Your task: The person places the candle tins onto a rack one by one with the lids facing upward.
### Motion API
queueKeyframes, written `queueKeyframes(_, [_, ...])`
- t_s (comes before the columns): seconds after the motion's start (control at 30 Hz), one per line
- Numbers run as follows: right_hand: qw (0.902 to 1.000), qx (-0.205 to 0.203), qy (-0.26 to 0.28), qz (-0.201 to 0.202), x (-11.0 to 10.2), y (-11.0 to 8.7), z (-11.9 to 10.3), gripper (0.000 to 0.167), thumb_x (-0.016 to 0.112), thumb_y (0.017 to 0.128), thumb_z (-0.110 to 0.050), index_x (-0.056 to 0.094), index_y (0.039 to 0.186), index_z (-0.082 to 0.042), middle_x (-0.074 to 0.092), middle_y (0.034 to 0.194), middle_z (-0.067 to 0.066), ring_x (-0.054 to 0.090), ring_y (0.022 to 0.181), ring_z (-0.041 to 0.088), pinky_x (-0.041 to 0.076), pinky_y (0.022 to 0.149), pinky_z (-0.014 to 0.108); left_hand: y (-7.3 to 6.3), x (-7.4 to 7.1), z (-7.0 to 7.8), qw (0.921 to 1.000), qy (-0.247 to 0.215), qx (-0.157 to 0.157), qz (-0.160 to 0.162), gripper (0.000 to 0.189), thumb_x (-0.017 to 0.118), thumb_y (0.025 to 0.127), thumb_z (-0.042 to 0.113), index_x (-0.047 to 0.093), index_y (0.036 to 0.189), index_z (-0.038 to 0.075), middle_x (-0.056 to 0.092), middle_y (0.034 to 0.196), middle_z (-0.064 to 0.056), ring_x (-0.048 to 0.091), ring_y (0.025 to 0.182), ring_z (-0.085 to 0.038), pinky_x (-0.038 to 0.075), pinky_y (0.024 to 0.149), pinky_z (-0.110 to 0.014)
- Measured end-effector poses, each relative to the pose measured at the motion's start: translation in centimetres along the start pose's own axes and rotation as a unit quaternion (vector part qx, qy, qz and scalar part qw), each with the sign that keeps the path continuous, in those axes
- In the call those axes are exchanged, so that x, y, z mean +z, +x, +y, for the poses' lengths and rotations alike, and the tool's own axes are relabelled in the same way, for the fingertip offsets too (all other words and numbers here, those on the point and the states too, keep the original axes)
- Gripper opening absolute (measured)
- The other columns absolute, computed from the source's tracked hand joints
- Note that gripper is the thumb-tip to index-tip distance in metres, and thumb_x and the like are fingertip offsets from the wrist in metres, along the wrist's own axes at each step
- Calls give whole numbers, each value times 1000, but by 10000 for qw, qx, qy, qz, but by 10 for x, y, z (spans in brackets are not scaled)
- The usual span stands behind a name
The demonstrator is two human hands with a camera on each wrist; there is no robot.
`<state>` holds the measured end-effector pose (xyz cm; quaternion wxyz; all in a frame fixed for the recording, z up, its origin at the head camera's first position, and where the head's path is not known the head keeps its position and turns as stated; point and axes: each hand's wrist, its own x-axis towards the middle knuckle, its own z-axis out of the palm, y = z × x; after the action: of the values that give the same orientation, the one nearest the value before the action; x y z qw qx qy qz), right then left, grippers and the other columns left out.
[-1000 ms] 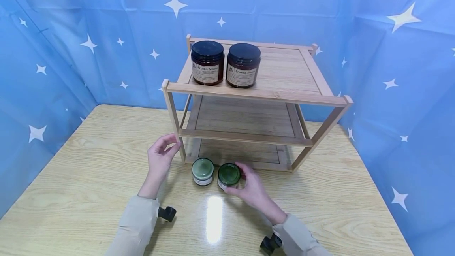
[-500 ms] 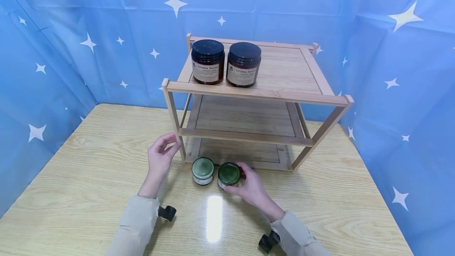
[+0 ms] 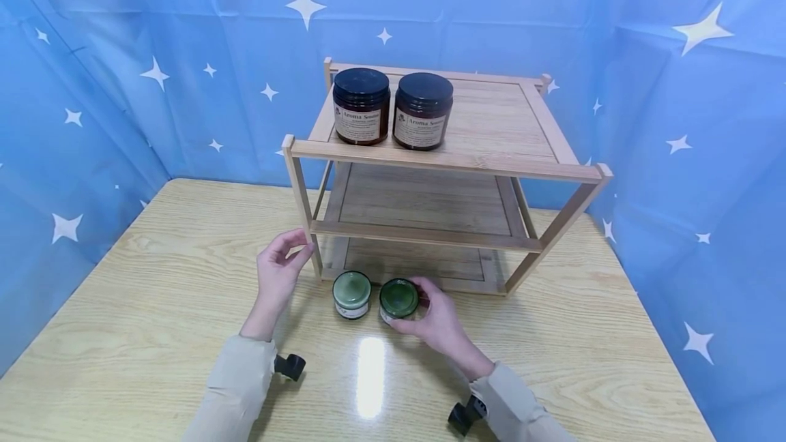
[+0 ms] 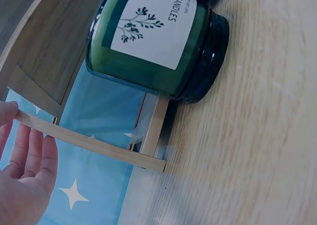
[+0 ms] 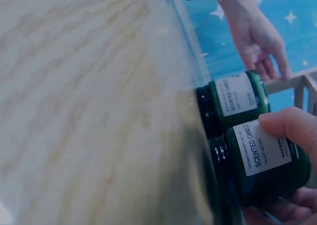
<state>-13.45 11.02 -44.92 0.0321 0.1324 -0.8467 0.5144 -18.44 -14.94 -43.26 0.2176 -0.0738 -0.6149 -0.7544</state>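
My left hand (image 3: pixel 279 268) pinches the front left post of the wooden shelf rack (image 3: pixel 424 241) between thumb and fingers; the left wrist view shows the fingers (image 4: pixel 35 153) against the post. In front of the rack, my right hand (image 3: pixel 439 322) grips a dark green scented-candle jar (image 3: pixel 399 298), thumb on its white label in the right wrist view. Just left of it stands a lighter-looking green candle jar (image 3: pixel 352 290), untouched. Both green jars have their black lids downward, glass bases up. The far fingers of the right hand are partly hidden by the jar.
Two dark brown candle jars with black lids, a left one (image 3: pixel 361 106) and a right one (image 3: pixel 422 111), stand on the rack's top tier. Light wood table (image 3: pixel 153 292) surrounds the rack. A blue star-patterned curtain (image 3: pixel 233 53) hangs behind and at the sides.
The held green jar has shifted very slightly right, away from the other green jar, along with my right hand. My left hand stays on the rack post.
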Motion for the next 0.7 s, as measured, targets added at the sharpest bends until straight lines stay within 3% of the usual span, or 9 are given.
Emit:
queueKeyframes(0.33, [9998,16,-48,180,-15,0,-15,63,87,58,-6,57,112,0,62,101,6,58,94,21,54,82,31,0,0,-1,10000,25,-3,7,40,60,76,-23,68,95,12,68,87,7,62,85,-8,56,76,-21])
queueKeyframes(0.7, [9976,-493,-256,421,-34,-2,-33,62,87,57,-7,57,111,-2,64,99,6,59,91,21,56,78,33,0,0,0,10000,1,-14,-18,40,59,77,-22,67,95,12,67,87,6,62,86,-8,56,78,-22])
